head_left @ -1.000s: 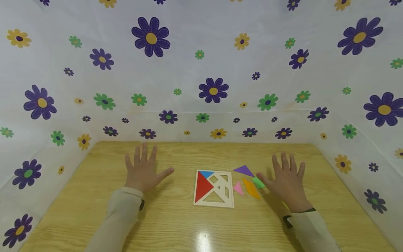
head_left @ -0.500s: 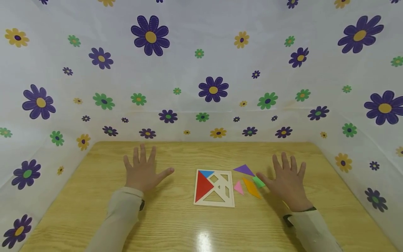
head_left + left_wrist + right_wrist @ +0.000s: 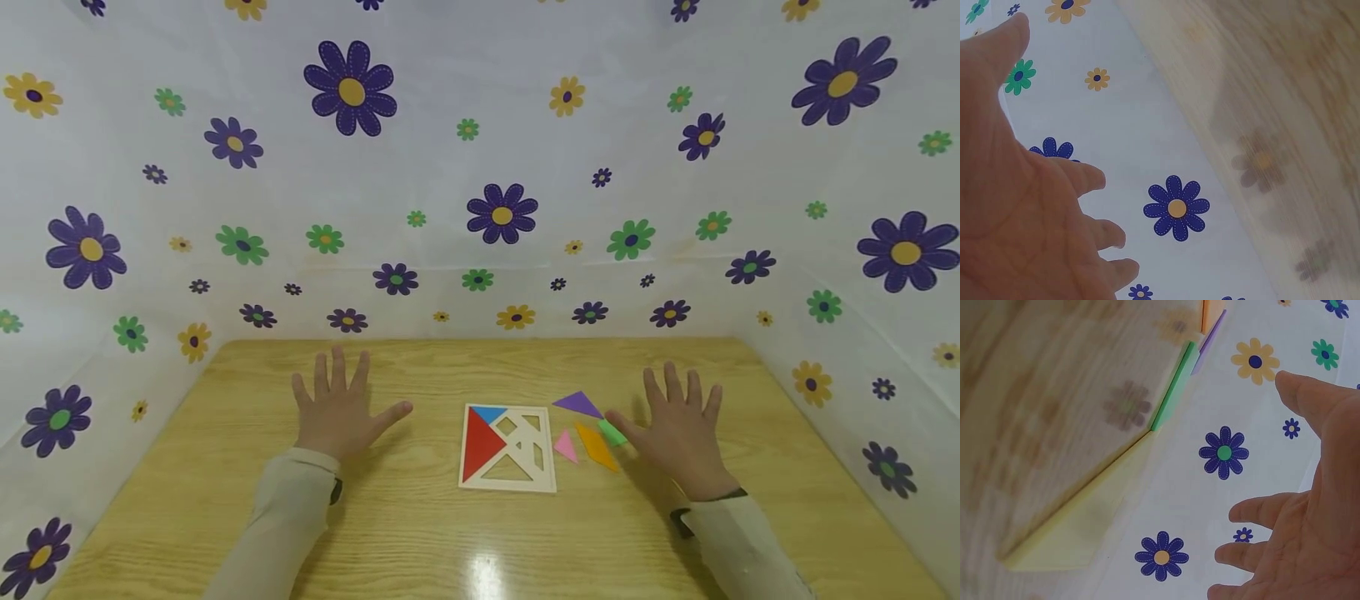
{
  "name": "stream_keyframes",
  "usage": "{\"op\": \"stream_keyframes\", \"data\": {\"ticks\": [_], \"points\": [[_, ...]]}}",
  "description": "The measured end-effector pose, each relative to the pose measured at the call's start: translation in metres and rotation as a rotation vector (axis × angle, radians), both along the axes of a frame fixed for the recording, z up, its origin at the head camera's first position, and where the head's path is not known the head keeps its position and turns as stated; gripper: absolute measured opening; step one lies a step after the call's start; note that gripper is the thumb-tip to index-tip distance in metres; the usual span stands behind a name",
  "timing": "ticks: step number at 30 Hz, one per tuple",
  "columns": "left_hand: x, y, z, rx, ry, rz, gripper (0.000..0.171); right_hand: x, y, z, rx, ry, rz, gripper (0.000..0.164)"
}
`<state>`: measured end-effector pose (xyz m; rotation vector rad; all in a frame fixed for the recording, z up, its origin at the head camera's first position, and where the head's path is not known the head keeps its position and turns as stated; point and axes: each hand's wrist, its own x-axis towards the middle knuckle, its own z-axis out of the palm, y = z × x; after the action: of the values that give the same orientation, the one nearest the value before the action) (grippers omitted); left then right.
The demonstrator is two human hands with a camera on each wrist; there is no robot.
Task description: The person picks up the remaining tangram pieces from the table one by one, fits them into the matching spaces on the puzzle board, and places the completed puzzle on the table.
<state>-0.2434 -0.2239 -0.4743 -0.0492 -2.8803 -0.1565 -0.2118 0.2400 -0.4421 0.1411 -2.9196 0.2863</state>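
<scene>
My left hand (image 3: 337,417) is held with fingers spread, left of a white tangram board (image 3: 491,486), holding nothing. A red triangle (image 3: 480,446) and a blue triangle (image 3: 491,412) sit in the board; its other cut-outs show the tabletop. Right of it lie a purple triangle (image 3: 580,404), a pink triangle (image 3: 566,447), an orange parallelogram (image 3: 597,447) and a green piece (image 3: 612,432). My right hand (image 3: 682,437), also spread and holding nothing, has its thumb over the green piece's edge. In the right wrist view, a large yellow piece (image 3: 1079,519) lies near this hand; the head view hides it.
The wood-grain table (image 3: 405,533) reaches back to a white flowered cloth (image 3: 420,167), which rises behind it and along both sides. A bright light reflection shows on the front of the tabletop.
The view shifts slightly, so most of the scene sits a little further left. Both hands keep their spread pose, and the pieces stay where they were.
</scene>
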Motion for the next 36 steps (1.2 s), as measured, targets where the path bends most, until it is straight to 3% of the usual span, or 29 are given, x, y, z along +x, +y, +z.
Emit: {"op": "stream_keyframes", "data": {"ticks": [7,25,36], "points": [[0.001,0.001,0.002,-0.005,-0.028,0.015,0.117,0.0,0.0,0.003,0.007,-0.003,-0.006,0.099],[0.014,0.009,0.024,0.039,-0.087,-0.015,0.115,0.001,-0.002,0.003,-0.002,0.003,0.001,0.1],[0.014,0.01,0.023,0.033,-0.081,-0.021,0.115,0.001,-0.003,0.003,-0.006,-0.025,-0.005,0.101]]}}
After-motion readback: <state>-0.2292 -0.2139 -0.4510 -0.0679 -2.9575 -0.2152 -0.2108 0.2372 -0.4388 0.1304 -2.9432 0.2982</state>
